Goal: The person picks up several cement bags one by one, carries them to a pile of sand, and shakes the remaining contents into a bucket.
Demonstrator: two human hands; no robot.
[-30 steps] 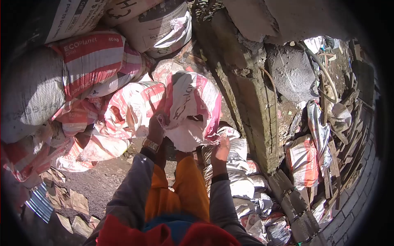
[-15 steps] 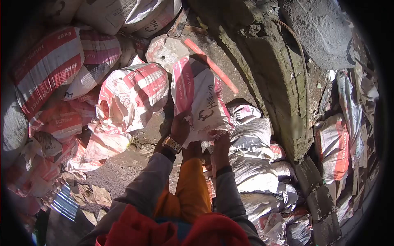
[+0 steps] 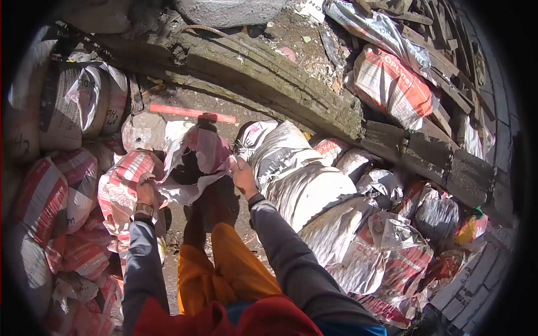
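Observation:
A red-and-white woven sack (image 3: 196,154) stands in front of my knees with its mouth held apart and dark inside. My left hand (image 3: 146,190), with a watch on the wrist, grips the sack's left rim. My right hand (image 3: 242,175) grips the right rim, next to a grey-white sack (image 3: 291,173) lying on its side. My orange trousers show below the sack.
Filled sacks are heaped at the left (image 3: 50,207) and at the right (image 3: 386,252). A rough concrete beam (image 3: 269,73) runs across behind the sack, with an orange pipe (image 3: 190,113) on the dirt below it. Concrete blocks (image 3: 448,168) and planks lie at the far right.
The view has swung to the right. The sack has come lower and its mouth is now spread apart, with my hands farther from each other on its rim.

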